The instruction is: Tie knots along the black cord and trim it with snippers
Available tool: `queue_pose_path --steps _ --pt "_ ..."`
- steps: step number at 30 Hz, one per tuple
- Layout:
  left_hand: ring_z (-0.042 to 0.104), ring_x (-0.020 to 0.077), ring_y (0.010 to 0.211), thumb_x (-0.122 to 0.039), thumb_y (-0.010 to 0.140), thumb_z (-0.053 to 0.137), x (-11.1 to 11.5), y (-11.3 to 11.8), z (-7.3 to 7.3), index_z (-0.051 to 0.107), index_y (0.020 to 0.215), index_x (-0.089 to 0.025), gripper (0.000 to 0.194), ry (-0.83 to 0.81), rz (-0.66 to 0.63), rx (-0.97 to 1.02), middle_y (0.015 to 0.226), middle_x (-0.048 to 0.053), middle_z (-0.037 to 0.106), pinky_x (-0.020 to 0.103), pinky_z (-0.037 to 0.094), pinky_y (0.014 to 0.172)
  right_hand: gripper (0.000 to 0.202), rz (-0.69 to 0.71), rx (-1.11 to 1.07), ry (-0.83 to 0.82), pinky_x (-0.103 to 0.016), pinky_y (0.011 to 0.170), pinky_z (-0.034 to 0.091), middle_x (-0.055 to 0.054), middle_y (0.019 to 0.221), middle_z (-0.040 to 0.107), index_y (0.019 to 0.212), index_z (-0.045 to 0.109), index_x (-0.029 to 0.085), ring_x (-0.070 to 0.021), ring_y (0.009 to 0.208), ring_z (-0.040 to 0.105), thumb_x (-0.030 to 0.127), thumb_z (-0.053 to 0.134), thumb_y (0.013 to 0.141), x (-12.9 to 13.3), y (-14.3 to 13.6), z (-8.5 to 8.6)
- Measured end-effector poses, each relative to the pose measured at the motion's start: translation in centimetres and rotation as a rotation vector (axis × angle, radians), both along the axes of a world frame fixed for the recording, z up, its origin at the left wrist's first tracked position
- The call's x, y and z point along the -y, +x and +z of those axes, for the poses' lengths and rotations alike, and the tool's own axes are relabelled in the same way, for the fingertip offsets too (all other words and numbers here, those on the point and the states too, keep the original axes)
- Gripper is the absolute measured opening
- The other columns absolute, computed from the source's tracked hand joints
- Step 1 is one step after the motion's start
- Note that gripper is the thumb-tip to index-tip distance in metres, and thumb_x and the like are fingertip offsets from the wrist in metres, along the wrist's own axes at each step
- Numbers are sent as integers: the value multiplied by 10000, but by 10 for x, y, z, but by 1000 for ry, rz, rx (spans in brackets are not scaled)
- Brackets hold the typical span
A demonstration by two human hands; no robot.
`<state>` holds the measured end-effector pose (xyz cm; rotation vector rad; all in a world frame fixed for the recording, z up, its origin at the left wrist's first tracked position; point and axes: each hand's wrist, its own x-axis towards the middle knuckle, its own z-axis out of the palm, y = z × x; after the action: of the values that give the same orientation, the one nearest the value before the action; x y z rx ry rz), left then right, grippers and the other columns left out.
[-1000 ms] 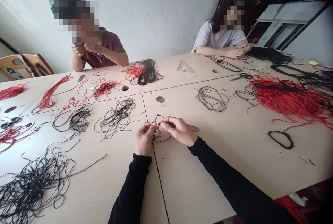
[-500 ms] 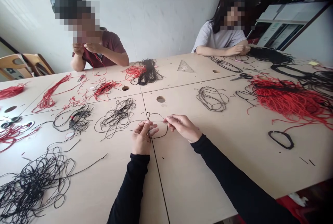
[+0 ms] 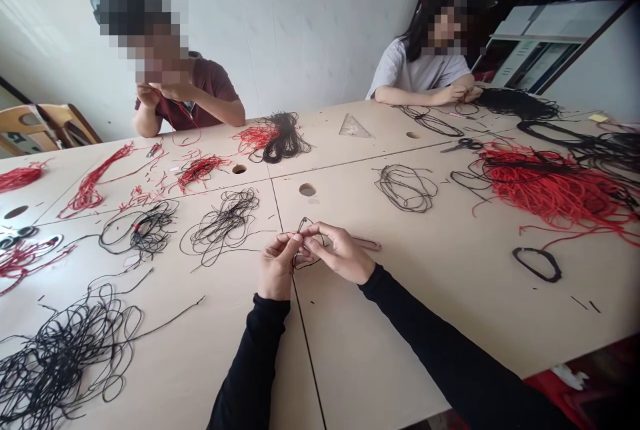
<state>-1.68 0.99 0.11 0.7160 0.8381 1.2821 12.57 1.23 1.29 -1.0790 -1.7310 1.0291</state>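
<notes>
The left hand (image 3: 277,267) and right hand (image 3: 343,253) are together over the surface (image 3: 370,350), both pinching a looped black cord (image 3: 305,220); beyond, a shelf unit (image 3: 540,38) holds indistinct upright items (image 3: 543,63)

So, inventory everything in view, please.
held cord: one loop visible, black, centre
cord bundles: many, black or red, tabletop
flat ring: one, black, right
scissors: at least two, dark, left and right
set square: one, clear, far middle
slim tools: two, pink, centre and right
yellow item: one, yellow, far right
table: one, beige, centre
round holes: four, dark, tabletop
coworkers: two, maroon and pale tops, opposite
chair: count unclear, brown, far left
cabinet: one, pale, far right
left hand: one, bare, centre
right hand: one, bare, centre
sleeves: two, black, forearms
</notes>
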Motion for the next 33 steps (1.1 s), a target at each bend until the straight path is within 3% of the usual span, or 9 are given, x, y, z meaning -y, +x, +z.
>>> queue_pose_path --steps 5,16,21,26,33 --pt "566 91 549 -295 625 783 0 0 -1 635 740 -132 249 -5 -15 3 660 3 598 242 539 536 184 21 -69 -18 -313 802 476 -43 857 620 912 576 169 -165 823 596 326 481 900 0 0 0" --pt "576 90 547 -293 612 790 -2 1 -6 659 769 -133 259 -9 -4 -2 698 -1 608 253 543 540 188 18 -109 -42 -319 780 489 -52 895 633 916 587 169 -174 826 601 334 506 880 -1 1 -2" --pt "590 98 551 -290 605 798 -1 1 -6 669 804 -127 287 -27 -37 -11 698 8 635 269 553 561 170 24 -126 -81 -301 724 494 -35 826 620 872 580 165 -152 734 594 319 508 876 -1 1 -3" --pt "591 93 562 -275 606 800 -1 1 -8 668 759 -125 251 -19 31 -3 693 5 630 259 554 564 194 12 -130 -99 -318 770 497 -55 881 634 903 611 160 -178 832 602 326 518 866 -1 1 -3" --pt "594 100 563 -277 602 800 -2 2 -10 662 763 -121 263 -26 21 -11 701 13 634 267 555 569 193 9 -121 -100 -302 750 491 -45 872 628 889 600 162 -162 781 595 333 513 868 -2 1 -4"
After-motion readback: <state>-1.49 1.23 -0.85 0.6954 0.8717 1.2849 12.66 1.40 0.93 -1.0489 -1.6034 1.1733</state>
